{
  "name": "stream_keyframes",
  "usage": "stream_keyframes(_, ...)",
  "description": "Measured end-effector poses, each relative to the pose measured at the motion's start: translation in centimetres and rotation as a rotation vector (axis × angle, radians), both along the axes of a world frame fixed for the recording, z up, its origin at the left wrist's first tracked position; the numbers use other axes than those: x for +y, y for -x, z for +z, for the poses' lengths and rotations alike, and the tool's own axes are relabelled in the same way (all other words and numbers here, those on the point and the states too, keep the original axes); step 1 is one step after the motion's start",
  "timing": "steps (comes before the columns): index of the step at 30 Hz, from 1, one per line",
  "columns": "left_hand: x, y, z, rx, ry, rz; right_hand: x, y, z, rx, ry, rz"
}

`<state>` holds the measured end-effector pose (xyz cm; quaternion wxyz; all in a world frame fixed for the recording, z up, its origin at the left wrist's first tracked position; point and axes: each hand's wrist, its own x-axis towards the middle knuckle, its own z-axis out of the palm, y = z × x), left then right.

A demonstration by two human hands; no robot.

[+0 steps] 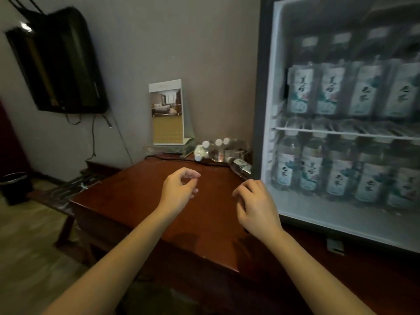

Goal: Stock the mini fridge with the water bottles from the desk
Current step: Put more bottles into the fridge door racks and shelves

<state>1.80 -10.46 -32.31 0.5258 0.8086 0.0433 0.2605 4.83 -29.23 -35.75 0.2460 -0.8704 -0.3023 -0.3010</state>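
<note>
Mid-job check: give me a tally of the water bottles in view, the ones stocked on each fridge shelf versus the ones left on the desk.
Upper-shelf bottles: 4
Lower-shelf bottles: 5
Desk bottles: about 5, blurred
Total: about 14 in view; the mini fridge is cut off at the right edge.

Deep reddish-brown desk (141, 201) in front of me, glossy. The mini fridge (258, 98) on it has a dark grey frame and white lining inside. The shelved bottles (300, 92) wear pale labels, white running into teal-green, with black brush-stroke characters down the middle. At the back of the desk, the water bottles (216, 151) are clear with white caps. Standing card (167, 112): white band on top, a brown-and-cream room photo, then a gold patterned block. Wall (181, 42) plain grey-beige. Television (59, 64) black, black cable (92, 142) below it, black bin (13, 187).
</note>
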Motion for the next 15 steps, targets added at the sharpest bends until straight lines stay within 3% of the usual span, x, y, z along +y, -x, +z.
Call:
stream_keyframes(5, 3.2, -5.0, -0.7, 0.124, -0.046, -0.010, 5.8, -6.5, 1.2, 0.252, 0.210, -0.091)
stream_keyframes(11, 4.2, -10.8, -3.1, 0.267, 0.056, -0.099, 9.7, -16.8, 1.6, 0.727, 0.418, -0.515)
stream_keyframes(15, 5.9, -12.1, -5.9, 0.374, 0.110, -0.125, 10.1, -20.7, -0.6, 0.796, 0.418, -0.799)
